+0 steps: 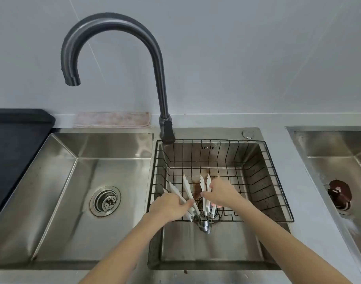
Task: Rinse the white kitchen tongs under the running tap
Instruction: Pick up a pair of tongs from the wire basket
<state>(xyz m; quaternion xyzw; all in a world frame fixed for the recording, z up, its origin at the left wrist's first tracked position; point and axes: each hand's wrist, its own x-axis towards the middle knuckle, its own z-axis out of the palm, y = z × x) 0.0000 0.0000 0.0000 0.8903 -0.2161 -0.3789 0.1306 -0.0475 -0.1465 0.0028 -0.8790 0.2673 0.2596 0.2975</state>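
Observation:
Several white kitchen tongs (188, 188) lie in a black wire basket (278, 177) set in the right sink basin, their toothed tips pointing away from me and their metal hinge ends (204, 223) sticking over the basket's near edge. My left hand (169, 204) rests on the left tongs with its fingers closing around them. My right hand (221, 194) is on the right tongs, fingers curled over them. The grey gooseneck tap (118, 23) arches with its spout (73, 80) over the left basin (52, 191). No water is seen running from it.
A drain strainer (105, 200) sits in the left basin. A black board (13, 152) lies at far left, and a pinkish cloth (112, 119) at the wall. Another sink (339, 167) at right holds a brown object (339, 194).

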